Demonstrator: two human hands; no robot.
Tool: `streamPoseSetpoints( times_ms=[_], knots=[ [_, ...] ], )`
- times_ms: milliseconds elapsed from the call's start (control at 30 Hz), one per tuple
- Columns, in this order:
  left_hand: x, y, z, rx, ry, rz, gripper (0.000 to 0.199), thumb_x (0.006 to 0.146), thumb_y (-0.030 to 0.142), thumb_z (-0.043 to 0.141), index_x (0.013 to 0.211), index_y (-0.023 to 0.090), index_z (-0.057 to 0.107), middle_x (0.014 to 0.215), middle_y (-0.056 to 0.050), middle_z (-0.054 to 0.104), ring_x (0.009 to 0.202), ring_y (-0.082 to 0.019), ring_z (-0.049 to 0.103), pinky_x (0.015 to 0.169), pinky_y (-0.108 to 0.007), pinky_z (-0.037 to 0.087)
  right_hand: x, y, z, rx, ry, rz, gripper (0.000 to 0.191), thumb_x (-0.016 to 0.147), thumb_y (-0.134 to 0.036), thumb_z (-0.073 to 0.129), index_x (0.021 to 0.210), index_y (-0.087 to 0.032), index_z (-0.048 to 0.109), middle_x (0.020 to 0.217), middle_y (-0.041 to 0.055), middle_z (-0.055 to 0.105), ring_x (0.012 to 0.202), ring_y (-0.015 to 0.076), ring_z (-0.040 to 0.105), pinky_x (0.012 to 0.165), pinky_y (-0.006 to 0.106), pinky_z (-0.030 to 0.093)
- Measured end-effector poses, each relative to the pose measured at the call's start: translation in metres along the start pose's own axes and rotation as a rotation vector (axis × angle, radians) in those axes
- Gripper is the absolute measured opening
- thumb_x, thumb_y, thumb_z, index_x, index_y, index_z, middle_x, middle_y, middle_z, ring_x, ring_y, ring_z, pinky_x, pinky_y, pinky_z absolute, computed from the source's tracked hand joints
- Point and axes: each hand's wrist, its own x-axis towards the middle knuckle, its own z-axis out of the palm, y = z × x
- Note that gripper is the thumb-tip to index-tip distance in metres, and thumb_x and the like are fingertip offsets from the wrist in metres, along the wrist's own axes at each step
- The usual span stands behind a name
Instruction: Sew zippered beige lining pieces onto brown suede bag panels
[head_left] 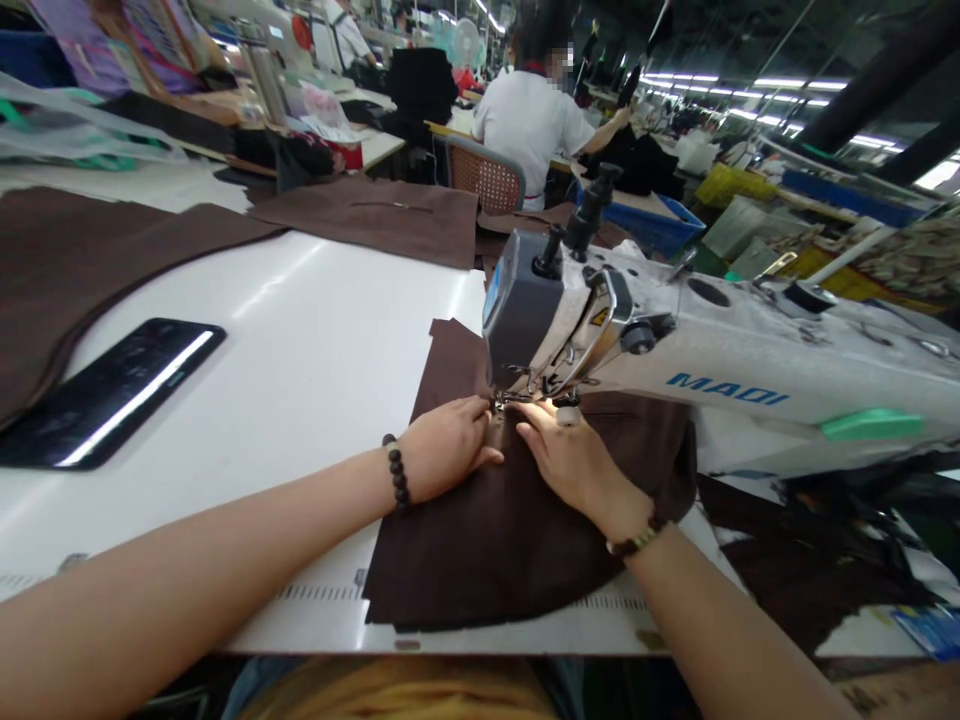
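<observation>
A dark brown fabric panel [495, 550] lies under the head of a sewing machine [645, 340], its lower edge near the table's front. My left hand [447, 447] rests flat on the cloth just left of the needle area, thumb stretched out. On the right side of the presser foot [498, 402], my right hand [570, 460] lies on the same panel with fingers extended and fingertips close to the foot. Part of the panel is hidden behind the machine and under my hands.
A phone [120, 390] lies on the white table [322, 340] at left. More brown fabric pieces [375, 210] lie along the back and left. Dark fabric scraps [817, 560] are at right. A person in a white shirt [525, 125] sits ahead near a blue bin [652, 225].
</observation>
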Motion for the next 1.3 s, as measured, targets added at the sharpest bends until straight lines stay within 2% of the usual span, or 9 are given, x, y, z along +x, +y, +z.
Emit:
streamPoseSetpoints(
  times_ms=[100, 200, 367, 533, 700, 967, 1133, 1300],
  knots=[
    [-0.001, 0.006, 0.005, 0.041, 0.007, -0.023, 0.053, 0.08, 0.045, 0.056, 0.108, 0.0, 0.054, 0.11, -0.02, 0.056, 0.11, -0.028, 0.05, 0.095, -0.036, 0.04, -0.001, 0.0, 0.024, -0.038, -0.016, 0.003, 0.043, 0.087, -0.023, 0.04, 0.129, -0.012, 0.04, 0.132, 0.0122, 0.042, 0.12, 0.0244, 0.039, 0.099, 0.043, 0.033],
    [-0.002, 0.008, 0.014, 0.08, 0.018, -0.035, 0.064, 0.077, 0.049, 0.057, 0.115, -0.002, 0.049, 0.121, -0.022, 0.05, 0.119, -0.031, 0.043, 0.1, -0.039, 0.035, -0.01, -0.007, 0.035, -0.065, 0.007, 0.048, 0.045, 0.087, -0.024, 0.04, 0.13, -0.011, 0.038, 0.134, 0.0134, 0.039, 0.122, 0.0267, 0.036, 0.099, 0.047, 0.032],
    [-0.003, 0.008, 0.023, 0.099, 0.007, -0.071, 0.071, 0.077, 0.055, 0.052, 0.119, -0.002, 0.046, 0.129, -0.022, 0.043, 0.124, -0.031, 0.037, 0.102, -0.04, 0.032, -0.012, -0.004, 0.036, 0.003, 0.016, 0.035, 0.043, 0.088, -0.024, 0.039, 0.13, -0.016, 0.039, 0.133, 0.011, 0.041, 0.123, 0.025, 0.035, 0.1, 0.05, 0.031],
    [-0.002, 0.011, 0.025, 0.106, 0.028, -0.081, 0.075, 0.076, 0.057, 0.052, 0.12, -0.004, 0.045, 0.128, -0.023, 0.045, 0.122, -0.031, 0.039, 0.102, -0.04, 0.032, -0.01, 0.009, 0.035, 0.051, -0.01, -0.027, 0.043, 0.088, -0.024, 0.038, 0.131, -0.017, 0.038, 0.134, 0.0104, 0.04, 0.125, 0.0235, 0.033, 0.103, 0.052, 0.025],
    [-0.002, 0.014, 0.027, 0.114, 0.051, -0.084, 0.081, 0.074, 0.059, 0.054, 0.12, -0.008, 0.044, 0.125, -0.025, 0.046, 0.119, -0.033, 0.041, 0.101, -0.04, 0.033, -0.008, 0.01, 0.031, 0.067, -0.034, -0.044, 0.042, 0.089, -0.024, 0.036, 0.13, -0.017, 0.039, 0.131, 0.011, 0.043, 0.124, 0.0232, 0.036, 0.104, 0.054, 0.023],
    [-0.001, 0.011, 0.033, 0.115, 0.071, -0.068, 0.082, 0.073, 0.061, 0.052, 0.12, -0.006, 0.044, 0.123, -0.024, 0.048, 0.118, -0.032, 0.041, 0.101, -0.038, 0.031, -0.008, 0.008, 0.038, 0.002, 0.027, -0.041, 0.041, 0.089, -0.025, 0.036, 0.128, -0.017, 0.042, 0.126, 0.013, 0.048, 0.119, 0.0248, 0.041, 0.099, 0.056, 0.03],
    [0.0, 0.007, 0.031, 0.1, 0.091, -0.048, 0.08, 0.071, 0.062, 0.053, 0.117, -0.003, 0.047, 0.118, -0.021, 0.051, 0.116, -0.03, 0.043, 0.1, -0.037, 0.032, -0.009, 0.006, 0.043, -0.044, 0.077, -0.031, 0.04, 0.089, -0.025, 0.037, 0.126, -0.016, 0.045, 0.127, 0.0139, 0.047, 0.117, 0.0258, 0.043, 0.097, 0.055, 0.033],
    [0.0, 0.007, 0.027, 0.11, 0.085, -0.048, 0.078, 0.071, 0.062, 0.053, 0.115, -0.002, 0.048, 0.117, -0.02, 0.051, 0.114, -0.029, 0.044, 0.099, -0.037, 0.033, -0.01, 0.003, 0.041, -0.042, 0.074, -0.023, 0.039, 0.089, -0.024, 0.036, 0.126, -0.017, 0.045, 0.127, 0.0129, 0.047, 0.118, 0.0252, 0.042, 0.096, 0.053, 0.034]
  ],
)
